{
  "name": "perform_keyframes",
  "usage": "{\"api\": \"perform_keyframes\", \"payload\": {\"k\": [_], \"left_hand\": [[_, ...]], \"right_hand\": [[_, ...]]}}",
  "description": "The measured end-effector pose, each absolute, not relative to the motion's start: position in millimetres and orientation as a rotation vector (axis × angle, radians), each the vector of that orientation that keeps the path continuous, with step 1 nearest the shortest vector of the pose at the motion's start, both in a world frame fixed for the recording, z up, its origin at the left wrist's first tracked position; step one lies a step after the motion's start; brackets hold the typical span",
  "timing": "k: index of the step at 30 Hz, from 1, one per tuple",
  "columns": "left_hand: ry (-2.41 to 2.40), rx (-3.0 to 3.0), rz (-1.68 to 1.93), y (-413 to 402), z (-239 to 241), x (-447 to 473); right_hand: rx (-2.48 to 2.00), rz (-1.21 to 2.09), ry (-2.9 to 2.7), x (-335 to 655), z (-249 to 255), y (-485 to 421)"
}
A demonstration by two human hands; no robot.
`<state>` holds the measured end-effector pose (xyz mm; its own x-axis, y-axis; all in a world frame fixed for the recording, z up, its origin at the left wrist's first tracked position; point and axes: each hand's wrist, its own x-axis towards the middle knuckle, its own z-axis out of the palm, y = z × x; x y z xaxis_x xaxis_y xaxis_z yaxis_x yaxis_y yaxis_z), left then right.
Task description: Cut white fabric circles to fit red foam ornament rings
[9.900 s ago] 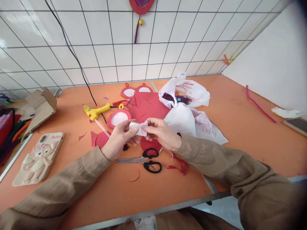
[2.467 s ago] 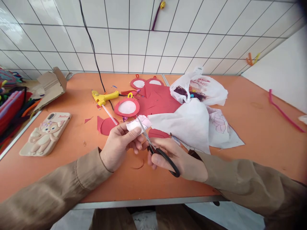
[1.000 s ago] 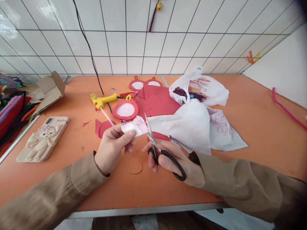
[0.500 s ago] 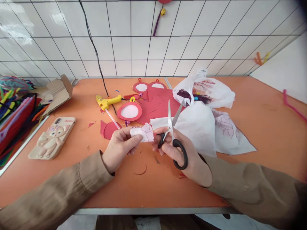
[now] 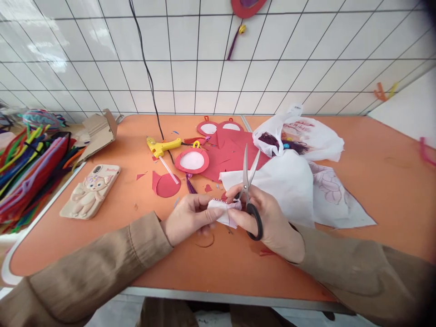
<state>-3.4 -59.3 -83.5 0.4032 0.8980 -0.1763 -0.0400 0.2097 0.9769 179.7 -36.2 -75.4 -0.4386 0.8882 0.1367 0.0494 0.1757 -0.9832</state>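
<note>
Some white cloth point(image 5: 289, 184) and red sheets point(image 5: 231, 145) lie just beyond the hands point(image 5: 189, 219).

Phone point(image 5: 90, 191) left of scissors point(image 5: 245, 187)

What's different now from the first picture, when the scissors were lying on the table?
The right hand has taken the black-handled scissors up off the table; their blades are open, tips pointing away from the person. Its thumb and fingers also touch the small white cloth piece. The left hand still holds that piece, and the yellow glue gun, phone and plastic bag stayed put.
</note>
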Motion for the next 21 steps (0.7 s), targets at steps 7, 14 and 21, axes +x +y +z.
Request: {"api": "perform_keyframes", "payload": {"k": [7,14,21], "left_hand": [[0.923,1.084,0.871,-60.5,-84.9,4.5],[0.957,1.109,0.914,-61.2,-80.7,4.4],[0.985,1.134,1.004,-60.7,-80.6,3.4]], "right_hand": [[-0.902,1.244,-1.687,177.2,-75.5,-36.8],[-0.924,1.203,-1.703,178.2,-80.5,-35.0],[-0.921,1.157,-1.721,176.9,-83.1,-33.3]]}}
